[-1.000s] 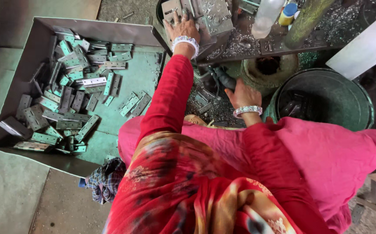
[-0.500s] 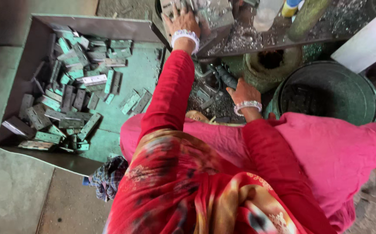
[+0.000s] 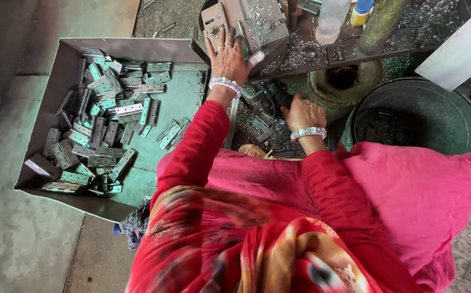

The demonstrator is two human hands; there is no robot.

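1. The left hand (image 3: 229,57) is being stretched forward and laid flat, fingers spread wide, on a grey metal fixture (image 3: 251,21) at the front of the machine table (image 3: 349,51); nothing is being gripped by it.
2. The right hand (image 3: 304,112) is being held lower, among loose metal pieces (image 3: 262,127) lying under the table edge; its fingers are being curled downwards, but whether a piece is being held cannot be told.
3. A beaded bracelet is being worn on each wrist, and red sleeves are being worn on both arms.
4. A heap of metal hinge plates (image 3: 97,130) is being kept in the open metal tray (image 3: 137,49) to the left, well apart from both hands.
5. A dark green round bucket (image 3: 441,116) is being kept to the right, near the right hand, with a few dark plates lying inside it.
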